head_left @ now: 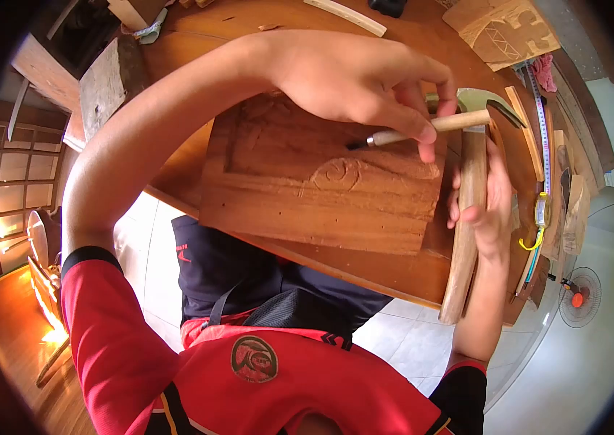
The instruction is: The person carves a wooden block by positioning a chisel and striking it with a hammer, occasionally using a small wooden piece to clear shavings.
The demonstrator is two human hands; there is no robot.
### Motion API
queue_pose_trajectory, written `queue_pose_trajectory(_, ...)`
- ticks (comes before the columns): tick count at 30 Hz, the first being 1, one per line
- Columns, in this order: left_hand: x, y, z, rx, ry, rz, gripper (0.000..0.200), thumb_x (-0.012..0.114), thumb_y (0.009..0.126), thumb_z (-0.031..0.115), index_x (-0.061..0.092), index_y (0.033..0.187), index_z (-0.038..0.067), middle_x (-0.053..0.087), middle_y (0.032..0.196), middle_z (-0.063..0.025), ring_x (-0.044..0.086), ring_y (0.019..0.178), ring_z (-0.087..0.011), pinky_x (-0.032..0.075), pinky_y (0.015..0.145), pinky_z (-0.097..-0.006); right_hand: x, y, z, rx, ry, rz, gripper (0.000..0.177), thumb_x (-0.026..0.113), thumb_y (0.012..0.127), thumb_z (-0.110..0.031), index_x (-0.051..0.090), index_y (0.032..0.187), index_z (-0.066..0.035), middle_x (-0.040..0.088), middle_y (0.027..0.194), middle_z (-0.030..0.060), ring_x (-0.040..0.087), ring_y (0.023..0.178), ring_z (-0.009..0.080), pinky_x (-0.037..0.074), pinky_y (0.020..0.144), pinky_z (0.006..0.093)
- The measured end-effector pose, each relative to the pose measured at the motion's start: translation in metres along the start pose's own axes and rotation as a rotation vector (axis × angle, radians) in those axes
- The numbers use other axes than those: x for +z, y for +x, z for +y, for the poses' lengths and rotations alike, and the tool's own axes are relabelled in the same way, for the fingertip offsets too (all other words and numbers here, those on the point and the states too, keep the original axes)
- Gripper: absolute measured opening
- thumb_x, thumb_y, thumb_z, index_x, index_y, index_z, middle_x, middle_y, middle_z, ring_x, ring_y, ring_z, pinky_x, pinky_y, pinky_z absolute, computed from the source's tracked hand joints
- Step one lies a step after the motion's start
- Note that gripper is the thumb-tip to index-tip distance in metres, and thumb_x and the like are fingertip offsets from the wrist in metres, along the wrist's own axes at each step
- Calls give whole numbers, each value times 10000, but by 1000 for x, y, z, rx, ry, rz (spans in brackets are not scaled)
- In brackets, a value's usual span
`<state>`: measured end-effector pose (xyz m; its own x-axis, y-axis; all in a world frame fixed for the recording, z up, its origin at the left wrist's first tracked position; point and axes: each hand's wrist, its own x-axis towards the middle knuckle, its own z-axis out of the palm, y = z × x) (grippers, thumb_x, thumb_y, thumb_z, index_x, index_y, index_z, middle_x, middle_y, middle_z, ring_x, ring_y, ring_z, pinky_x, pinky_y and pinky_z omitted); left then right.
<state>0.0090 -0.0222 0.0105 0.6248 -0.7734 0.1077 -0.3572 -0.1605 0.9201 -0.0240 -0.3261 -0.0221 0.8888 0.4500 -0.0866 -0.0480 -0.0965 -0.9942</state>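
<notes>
My left hand reaches over a brown wooden board. Its fingers are closed around the pale wooden handle of a carving chisel. The dark blade end points left, just above the board, and the handle's butt lies by the top of a wooden stick. My right hand holds that thick wooden stick, its fingers on the left side and its thumb across the front. Carved into the board are a rounded, eye-like shape and a recessed area, partly hidden by my left hand.
The board rests on a brown wooden table. A carved wooden block stands at the back right. Along the right edge lie a measuring tape and wood strips. A grey wood block stands left; a fan is far right.
</notes>
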Motion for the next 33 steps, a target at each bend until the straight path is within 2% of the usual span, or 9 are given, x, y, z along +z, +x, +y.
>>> queue_pose_trajectory(4, -10, 3, -1, -82, -134, -53, 285, 624, 1026, 191, 608, 1204, -31, 787, 1047, -101, 675, 946, -127, 506, 874, -288, 21, 2, -13, 37, -166, 25, 1011, 963, 691, -121, 384, 1510, 3, 619, 1102, 59, 621, 903, 96, 527, 569, 208)
queue_pose_trajectory(10, -7, 0, -5, -120, -241, -3, 297, 648, 1018, 225, 668, 1167, -31, 784, 1007, -80, 664, 929, -104, 499, 868, -270, 18, 17, -13, 113, -145, 90, 927, 929, 732, -99, 406, 1492, -1, 609, 1013, 19, 621, 799, 85, 497, 487, 204)
queue_pose_trajectory(12, -37, 3, 23, -256, -203, -216, 275, 614, 1043, 214, 631, 1164, -32, 751, 1048, -152, 683, 855, -150, 537, 757, -286, 16, 22, -16, 100, -213, 138, 859, 916, 754, -100, 437, 1464, -25, 569, 950, -6, 612, 787, 77, 498, 492, 203)
queue_pose_trajectory(15, -47, 3, 21, -253, -304, -234, 269, 642, 1035, 249, 685, 1103, -8, 738, 929, -137, 688, 842, -187, 528, 756, -310, 14, 29, -10, 17, -210, 155, 792, 906, 770, -96, 464, 1424, -32, 577, 959, 0, 609, 765, 74, 499, 501, 206)
queue_pose_trajectory(18, -32, 3, 65, -421, 14, -11, 294, 651, 1030, 267, 707, 1149, 3, 731, 944, -132, 689, 900, -215, 524, 841, -349, 12, 25, -5, 24, -152, 162, 716, 869, 819, -120, 469, 1404, -18, 576, 955, 6, 585, 676, 70, 469, 483, 207)
queue_pose_trajectory(22, -11, -22, 18, 127, 167, 134, 340, 672, 1013, 306, 730, 1149, 0, 729, 1023, -141, 690, 967, -242, 517, 897, -372, 8, 15, -17, 87, -125, 163, 676, 766, 927, -245, 426, 1453, 8, 559, 952, 38, 539, 605, 76, 448, 463, 206)
queue_pose_trajectory(27, -29, 0, 49, -226, -89, 26, 349, 680, 999, 296, 736, 1081, -39, 739, 892, -164, 709, 857, -258, 533, 855, -368, 3, -1, -33, -22, -118, 180, 715, 579, 1020, -328, 289, 1560, 39, 511, 930, 90, 495, 544, 94, 443, 434, 217)
queue_pose_trajectory(30, -28, -13, 7, 69, -90, 7, 328, 675, 999, 266, 737, 1055, -51, 735, 818, -176, 712, 778, -269, 545, 805, -365, -1, -8, -40, -97, -110, 154, 792, 581, 1014, -341, 215, 1592, 59, 504, 908, 101, 492, 489, 102, 432, 395, 231)
queue_pose_trajectory(33, -18, -12, 7, 58, 27, 79, 312, 668, 1000, 249, 732, 1050, -53, 736, 812, -183, 715, 758, -274, 553, 775, -366, 6, -12, -41, -126, -98, 176, 854, 642, 981, -367, 216, 1567, 83, 509, 909, 106, 495, 480, 107, 434, 386, 237)
